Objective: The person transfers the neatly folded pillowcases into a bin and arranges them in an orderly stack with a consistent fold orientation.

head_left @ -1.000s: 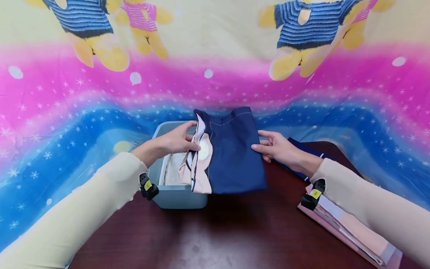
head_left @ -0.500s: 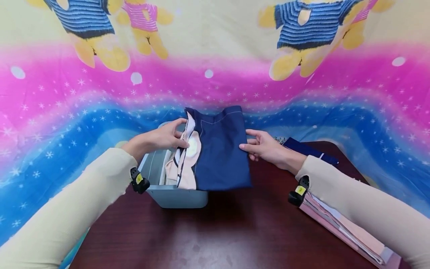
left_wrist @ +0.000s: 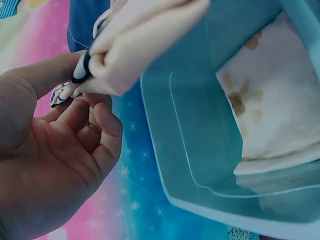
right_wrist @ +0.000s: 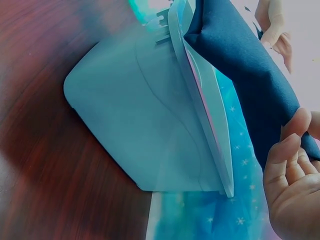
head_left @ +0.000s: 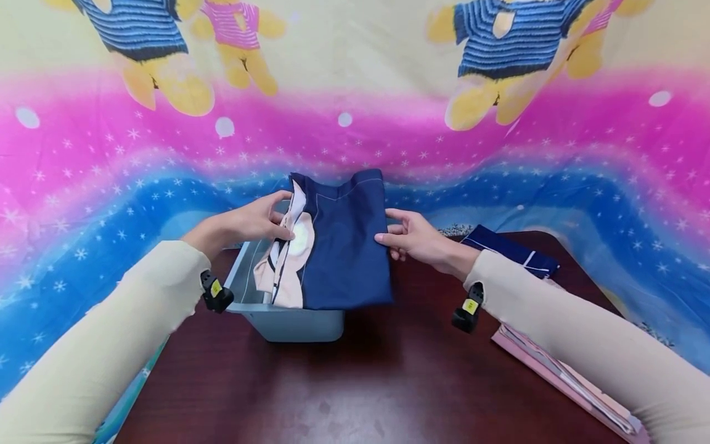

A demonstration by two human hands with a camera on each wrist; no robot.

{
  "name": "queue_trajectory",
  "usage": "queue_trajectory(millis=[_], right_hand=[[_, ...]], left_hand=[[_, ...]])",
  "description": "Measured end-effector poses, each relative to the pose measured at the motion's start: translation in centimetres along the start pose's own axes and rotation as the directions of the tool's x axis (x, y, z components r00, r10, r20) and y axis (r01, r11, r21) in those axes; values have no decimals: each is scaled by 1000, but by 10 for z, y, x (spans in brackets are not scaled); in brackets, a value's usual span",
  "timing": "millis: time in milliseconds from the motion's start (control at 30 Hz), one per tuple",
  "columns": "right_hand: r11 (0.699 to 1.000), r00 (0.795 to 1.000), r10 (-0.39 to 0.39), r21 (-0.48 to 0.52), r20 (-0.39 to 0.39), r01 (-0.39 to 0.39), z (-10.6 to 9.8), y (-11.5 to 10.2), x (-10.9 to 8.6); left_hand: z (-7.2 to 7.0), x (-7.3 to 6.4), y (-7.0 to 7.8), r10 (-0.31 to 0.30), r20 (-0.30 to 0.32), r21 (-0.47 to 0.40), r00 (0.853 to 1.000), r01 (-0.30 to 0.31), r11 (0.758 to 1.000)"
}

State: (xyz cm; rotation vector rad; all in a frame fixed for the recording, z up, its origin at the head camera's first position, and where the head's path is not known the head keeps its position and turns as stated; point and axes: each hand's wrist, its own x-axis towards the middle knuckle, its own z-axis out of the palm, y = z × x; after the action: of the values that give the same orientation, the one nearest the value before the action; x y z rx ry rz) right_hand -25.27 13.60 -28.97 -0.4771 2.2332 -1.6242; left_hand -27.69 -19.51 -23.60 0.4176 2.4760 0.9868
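Note:
Both hands hold up a folded navy cloth (head_left: 349, 246) with a cream and white patterned layer along its left side. My left hand (head_left: 252, 217) pinches the patterned left edge between thumb and fingers. On the opposite edge, my right hand (head_left: 418, 237) pinches the navy fabric. The cloth hangs over a grey-blue plastic bin (head_left: 302, 325) and covers much of its opening in the head view. Inside the bin, the left wrist view shows a folded white cloth with brown flower prints (left_wrist: 280, 105). The right wrist view shows the bin's outer wall (right_wrist: 145, 120) below the navy fabric.
The bin stands on a dark reddish-brown table (head_left: 355, 394). At the back right lies a folded navy cloth with white stripes (head_left: 510, 250). A stack of folded pink cloths (head_left: 571, 382) sits under the right forearm. A printed curtain (head_left: 344, 148) hangs behind the table.
Both hands have carried the navy cloth to the left, from beside the bin to over its opening. The bin and the cloths on the right have stayed put.

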Motion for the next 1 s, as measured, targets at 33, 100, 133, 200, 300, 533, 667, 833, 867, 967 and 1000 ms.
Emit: queue_trajectory(millis=[33, 100, 133, 200, 300, 533, 667, 833, 867, 967, 1000], right_hand=[[1000, 1000, 1, 2, 0, -1, 2, -1, 1], [1000, 1000, 1, 4, 3, -1, 5, -2, 5], [1000, 1000, 1, 2, 4, -1, 6, -3, 7], [1000, 1000, -1, 10, 7, 1, 10, -4, 11], [1000, 1000, 1, 21, 18, -1, 17, -4, 18], [1000, 999, 3, 6, 39, -4, 30, -3, 32], [1000, 1000, 16, -16, 25, -15, 31, -5, 39], [999, 1000, 29, -20, 10, -29, 33, -9, 45], [999, 1000, 30, -19, 9, -29, 34, -10, 47], [999, 999, 35, -22, 7, -35, 38, -10, 52], [999, 999, 39, -23, 7, -38, 39, -9, 53]], left_hand=[[-2, 0, -1, -2, 0, 5, 1000, 2, 1000], [-5, -1, -2, -10, 2, 10, 1000, 10, 1000], [-7, -2, -2, -10, 1, 14, 1000, 10, 1000], [-10, -4, -4, -11, 0, 25, 1000, 11, 1000], [-14, -7, -9, -21, -7, 50, 1000, 22, 999], [-22, -9, -14, -46, -16, 115, 999, 48, 992], [-28, -5, -12, -53, -1, 134, 999, 53, 990], [-34, -2, -11, -73, 22, 151, 997, 69, 986], [-35, -2, -12, -77, 18, 161, 997, 73, 984], [-36, 0, -15, -82, 7, 180, 997, 80, 981], [-36, 1, -17, -85, 4, 186, 996, 83, 979]])
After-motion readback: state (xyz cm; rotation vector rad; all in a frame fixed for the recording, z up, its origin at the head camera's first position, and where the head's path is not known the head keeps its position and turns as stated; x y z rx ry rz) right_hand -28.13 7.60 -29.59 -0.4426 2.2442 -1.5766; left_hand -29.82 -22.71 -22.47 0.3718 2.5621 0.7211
